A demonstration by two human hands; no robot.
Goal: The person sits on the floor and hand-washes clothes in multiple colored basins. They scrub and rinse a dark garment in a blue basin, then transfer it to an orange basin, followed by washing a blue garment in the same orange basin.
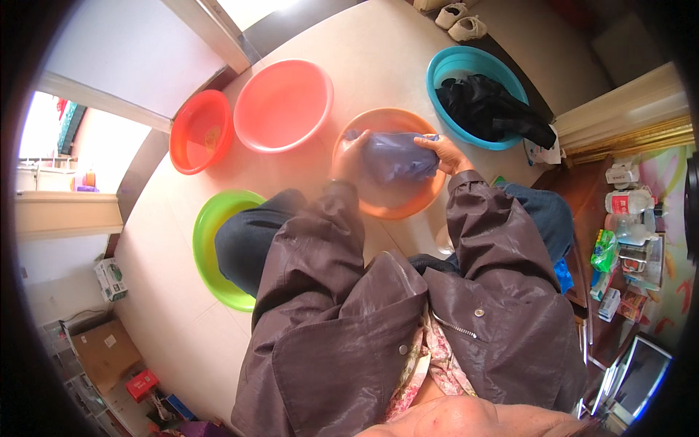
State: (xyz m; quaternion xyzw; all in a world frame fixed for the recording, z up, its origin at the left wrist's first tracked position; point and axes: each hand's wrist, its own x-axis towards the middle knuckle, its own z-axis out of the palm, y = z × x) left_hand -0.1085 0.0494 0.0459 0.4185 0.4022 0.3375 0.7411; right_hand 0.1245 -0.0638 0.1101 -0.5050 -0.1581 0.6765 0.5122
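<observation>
A blue-grey cloth point(401, 155) is stretched between my two hands above an orange plastic basin point(377, 210). My left hand point(352, 155) grips the cloth's left end and looks slightly blurred. At the upper right corner of the cloth, my right hand point(445, 150) pinches it between thumb and fingers. Cloudy liquid seems to lie in the orange basin, partly hidden under the cloth. Both hands are over the basin, between my bent knees.
A teal basin point(478, 53) with dark clothes point(486, 109) stands at upper right. A pink basin point(284, 106) and red basin point(188, 131) are at upper left; a green basin point(205, 257) is beside my left knee. Shoes point(468, 28) lie beyond; a wooden cabinet point(587, 218) stands at right.
</observation>
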